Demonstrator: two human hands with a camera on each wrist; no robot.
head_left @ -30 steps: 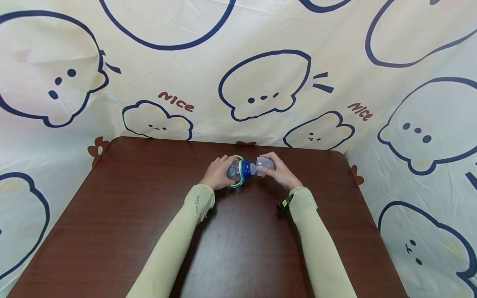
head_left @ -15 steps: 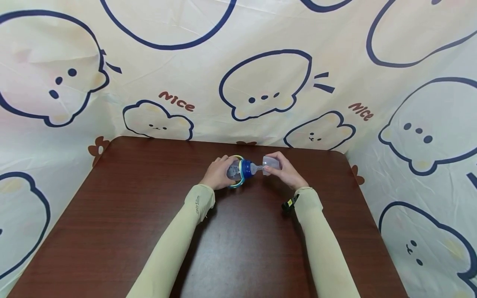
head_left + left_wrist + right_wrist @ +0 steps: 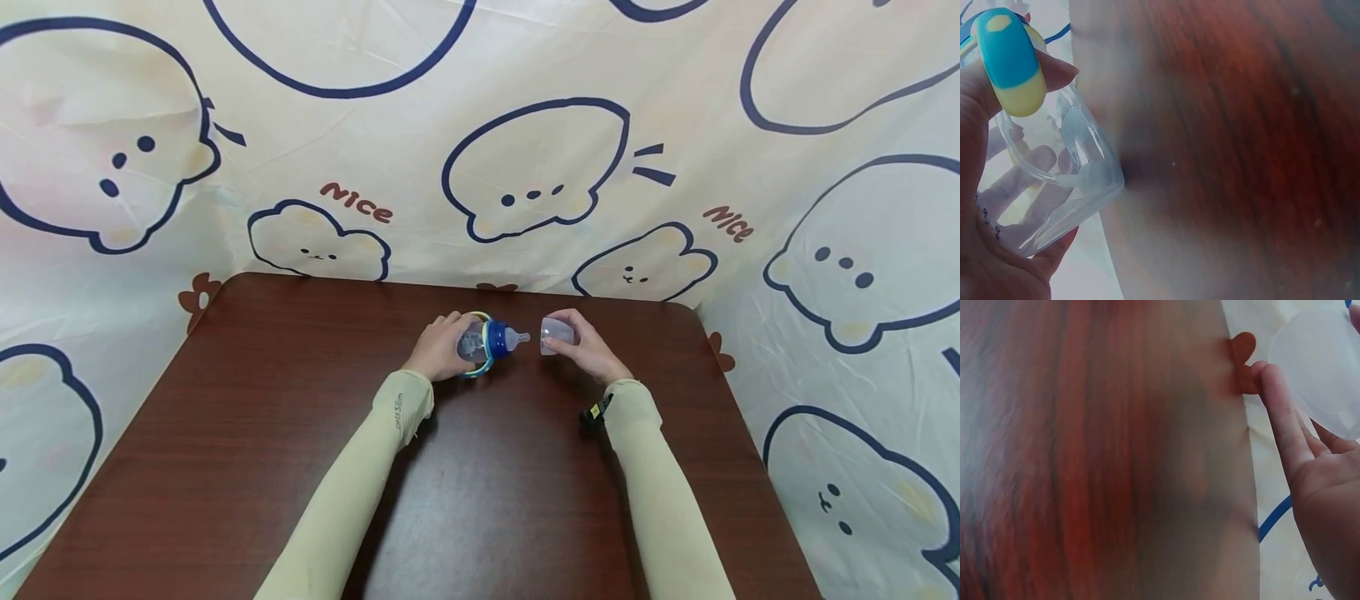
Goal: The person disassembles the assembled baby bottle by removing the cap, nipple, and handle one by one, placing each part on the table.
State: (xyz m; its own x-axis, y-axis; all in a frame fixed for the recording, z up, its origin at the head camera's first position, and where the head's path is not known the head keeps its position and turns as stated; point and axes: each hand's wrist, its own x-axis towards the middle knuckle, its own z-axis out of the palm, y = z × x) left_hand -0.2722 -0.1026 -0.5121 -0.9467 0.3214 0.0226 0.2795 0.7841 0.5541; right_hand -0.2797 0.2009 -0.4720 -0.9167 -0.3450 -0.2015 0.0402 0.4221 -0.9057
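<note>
My left hand (image 3: pixel 438 348) grips a clear baby bottle (image 3: pixel 472 342) that lies tilted on its side, its nipple pointing right. The bottle has a blue collar (image 3: pixel 497 340) and a yellow-and-blue handle ring; one handle end (image 3: pixel 1010 62) shows near the thumb in the left wrist view. Fingers are visible through the clear bottle wall (image 3: pixel 1094 162). To the right, my right hand (image 3: pixel 588 350) pinches a translucent cap (image 3: pixel 555 335) between thumb and fingers. A small gap separates the cap from the bare nipple (image 3: pixel 517 338). In the right wrist view the cap (image 3: pixel 1316 369) is partly cut off by the frame.
Both hands are above the far part of a dark brown wooden table (image 3: pixel 480 500). A pale cloth (image 3: pixel 420 167) with cartoon outlines hangs behind the table and along both sides. A black device (image 3: pixel 595 412) is strapped at the right wrist.
My right hand has drawn the cap to the right, off the nipple, and the gap has widened. The left hand and the bottle have stayed almost still.
</note>
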